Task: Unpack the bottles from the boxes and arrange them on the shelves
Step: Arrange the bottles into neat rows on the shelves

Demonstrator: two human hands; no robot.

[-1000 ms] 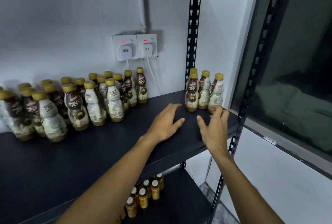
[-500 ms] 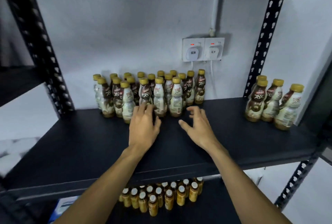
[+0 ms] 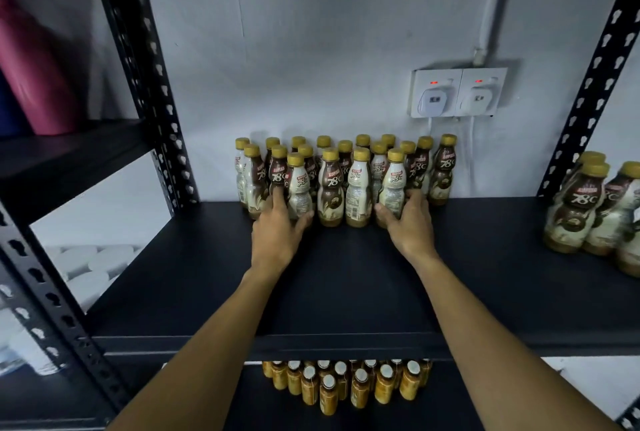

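A cluster of several gold-capped coffee bottles (image 3: 332, 181) stands at the back of the black shelf (image 3: 346, 278), against the wall. My left hand (image 3: 277, 236) grips the front-left bottle (image 3: 298, 185) low down, index finger on its left side and thumb on its right. My right hand (image 3: 412, 226) wraps round the base of the front-right bottle (image 3: 393, 178), thumb on the left and fingers behind it. Both bottles stand upright on the shelf. A second group of the same bottles (image 3: 588, 209) stands at the shelf's right end.
Black slotted uprights (image 3: 156, 101) (image 3: 588, 84) frame the bay. Two wall sockets with plugs (image 3: 457, 95) sit above the cluster. Several amber bottles (image 3: 346, 382) fill the shelf below. A pink roll (image 3: 34, 77) and white containers (image 3: 90, 264) occupy the left bay.
My view swung left from the shelf's right end to the middle cluster. Both hands moved forward from lying flat on the shelf and took hold of two front bottles.
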